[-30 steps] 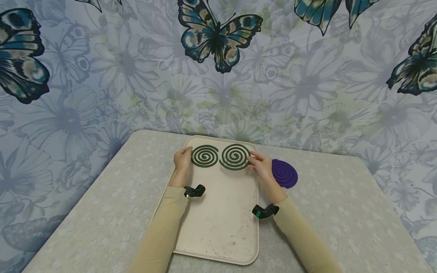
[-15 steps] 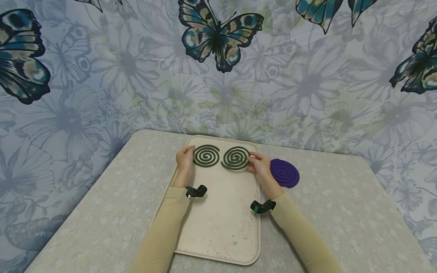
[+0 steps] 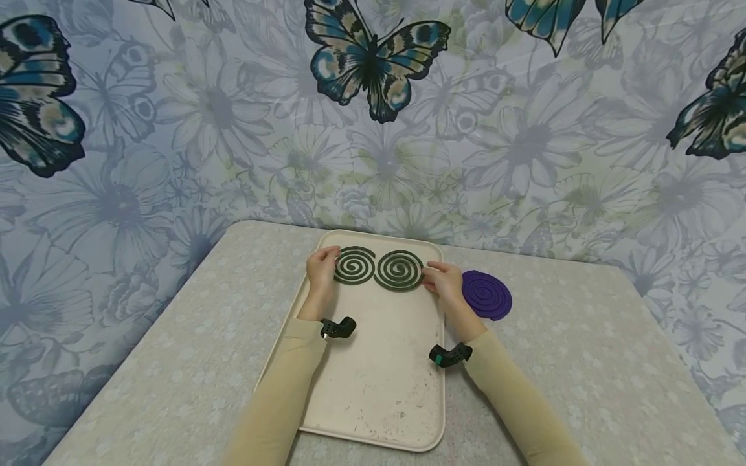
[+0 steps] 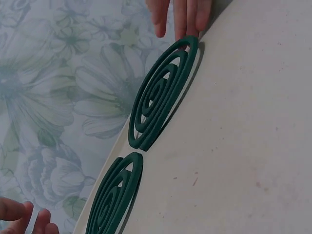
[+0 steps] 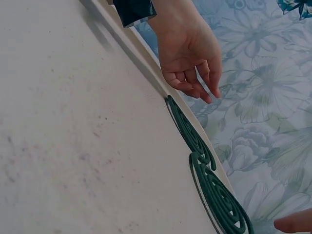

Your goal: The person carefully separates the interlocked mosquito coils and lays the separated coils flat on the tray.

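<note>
Two dark green spirals that look like mosquito coils lie side by side at the far end of a cream tray. My left hand is at the outer edge of the left coil, its fingers loosely bent. In the right wrist view this left hand hovers just beyond the coil's tip. My right hand is by the outer edge of the right coil. The left wrist view has the right hand's fingers fairly straight, their tips right at that coil's rim.
A tightly wound purple coil lies on the pale patterned table, right of the tray and beside my right hand. Behind the table stands a wall printed with butterflies and flowers. Small specks mark the tray's near end.
The gap between the green coils has narrowed. My left hand has shifted a little to the right. My right fingers, which overlapped the right coil, have drawn back to its edge.
</note>
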The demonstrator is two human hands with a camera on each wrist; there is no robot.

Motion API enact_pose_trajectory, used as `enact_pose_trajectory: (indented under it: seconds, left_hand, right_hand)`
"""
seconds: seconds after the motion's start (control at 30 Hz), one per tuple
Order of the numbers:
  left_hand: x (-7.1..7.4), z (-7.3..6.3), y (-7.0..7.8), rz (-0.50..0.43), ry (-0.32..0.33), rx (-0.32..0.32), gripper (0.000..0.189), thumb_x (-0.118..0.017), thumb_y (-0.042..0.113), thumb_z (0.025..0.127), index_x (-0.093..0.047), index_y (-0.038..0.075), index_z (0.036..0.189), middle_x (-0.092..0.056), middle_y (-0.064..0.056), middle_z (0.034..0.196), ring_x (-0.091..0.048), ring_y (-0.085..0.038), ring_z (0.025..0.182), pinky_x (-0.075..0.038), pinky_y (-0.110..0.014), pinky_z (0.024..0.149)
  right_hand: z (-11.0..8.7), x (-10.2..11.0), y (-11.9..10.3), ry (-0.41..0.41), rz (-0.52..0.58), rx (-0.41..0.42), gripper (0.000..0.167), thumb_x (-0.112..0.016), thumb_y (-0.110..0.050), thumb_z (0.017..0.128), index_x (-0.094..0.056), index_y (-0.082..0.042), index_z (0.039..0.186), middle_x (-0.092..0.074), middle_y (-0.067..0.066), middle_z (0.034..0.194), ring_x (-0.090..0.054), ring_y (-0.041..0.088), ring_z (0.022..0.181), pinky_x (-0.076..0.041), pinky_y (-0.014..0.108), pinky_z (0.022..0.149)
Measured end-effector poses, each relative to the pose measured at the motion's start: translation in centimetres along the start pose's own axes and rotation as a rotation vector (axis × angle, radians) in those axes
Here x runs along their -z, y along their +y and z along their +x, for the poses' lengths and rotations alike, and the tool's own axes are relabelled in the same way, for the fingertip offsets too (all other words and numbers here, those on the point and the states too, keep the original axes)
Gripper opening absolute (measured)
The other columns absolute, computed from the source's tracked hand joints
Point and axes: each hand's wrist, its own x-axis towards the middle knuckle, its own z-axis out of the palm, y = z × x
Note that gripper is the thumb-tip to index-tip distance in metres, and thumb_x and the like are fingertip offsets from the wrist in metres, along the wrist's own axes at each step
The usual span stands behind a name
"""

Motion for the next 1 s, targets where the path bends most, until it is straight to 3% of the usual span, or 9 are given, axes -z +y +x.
enact_pose_trajectory:
  seconds: [0.13, 0.3, 0.4, 0.57, 0.73, 0.87, 1.0]
  left_hand:
    - [-0.7, -0.2, -0.3, 0.055, -0.009, -0.009, 0.029, -0.051, 0.009, 0.095, -0.062, -0.007, 0.117, -0.061, -0.025, 0.115, -0.055, -0.037, 0.105, -0.047, -0.04, 0.093]
    - [-2.0, -1.2, -0.5, 0.088, -0.047, -0.033, 0.03, -0.052, 0.01, 0.095, -0.06, -0.004, 0.12, -0.061, -0.021, 0.113, -0.056, -0.039, 0.103, -0.048, -0.043, 0.091]
    - [-3.4, -2.2, -0.6, 0.069, -0.087, -0.048, 0.029, -0.052, 0.007, 0.095, -0.06, -0.007, 0.119, -0.061, -0.025, 0.114, -0.056, -0.041, 0.102, -0.049, -0.044, 0.091]
    - [-6.3, -4.2, -0.8, 0.088, -0.145, -0.066, 0.026, -0.054, 0.006, 0.093, -0.062, -0.008, 0.115, -0.065, -0.023, 0.107, -0.061, -0.037, 0.093, -0.053, -0.035, 0.08]
    - [-9.4, -6.6, -1.1, 0.035, -0.263, -0.03, 0.032, -0.051, 0.015, 0.097, -0.058, -0.008, 0.118, -0.064, -0.027, 0.108, -0.063, -0.032, 0.088, -0.052, -0.042, 0.086]
    - [-11.5, -8.2, -1.4, 0.034, -0.319, 0.009, 0.033, -0.051, 0.02, 0.097, -0.059, -0.004, 0.117, -0.067, -0.021, 0.102, -0.063, -0.018, 0.079, -0.054, -0.04, 0.087]
    - [-13.4, -9.5, -1.7, 0.071, -0.363, 0.035, 0.03, -0.052, 0.019, 0.096, -0.061, -0.002, 0.115, -0.069, -0.02, 0.102, -0.066, -0.02, 0.081, -0.056, -0.032, 0.083]
  right_hand:
    - [-0.5, 0.9, -0.8, 0.033, -0.038, 0.032, 0.039, -0.061, -0.001, 0.087, -0.058, 0.009, 0.124, -0.069, 0.006, 0.084, -0.065, 0.005, 0.061, -0.058, 0.023, 0.069]
    - [-1.1, 2.7, -1.7, 0.002, -0.035, 0.055, 0.038, -0.059, -0.006, 0.091, -0.056, 0.008, 0.126, -0.07, 0.006, 0.092, -0.066, 0.004, 0.066, -0.057, 0.021, 0.072]
    - [-1.2, 4.0, -1.9, -0.009, -0.03, 0.064, 0.039, -0.058, -0.01, 0.093, -0.054, 0.007, 0.129, -0.071, 0.0, 0.089, -0.067, 0.002, 0.068, -0.056, 0.018, 0.072]
    - [-1.1, 5.9, -1.7, 0.049, -0.001, 0.104, 0.036, -0.053, -0.015, 0.098, -0.057, 0.008, 0.125, -0.07, -0.009, 0.08, -0.068, 0.002, 0.071, -0.056, 0.016, 0.07]
    - [-1.0, 7.9, -1.0, 0.142, 0.037, 0.173, 0.027, -0.06, -0.009, 0.093, -0.066, 0.011, 0.111, -0.069, -0.015, 0.069, -0.068, 0.003, 0.069, -0.057, 0.018, 0.069]
    - [-1.0, 9.4, -0.7, 0.198, 0.081, 0.184, 0.009, -0.066, -0.007, 0.088, -0.074, -0.002, 0.087, -0.069, -0.013, 0.065, -0.068, 0.006, 0.067, -0.058, 0.021, 0.069]
    - [-1.1, 10.9, -0.4, 0.222, 0.083, 0.181, 0.018, -0.066, -0.01, 0.089, -0.071, -0.014, 0.073, -0.068, -0.015, 0.065, -0.066, 0.004, 0.067, -0.058, 0.021, 0.071]
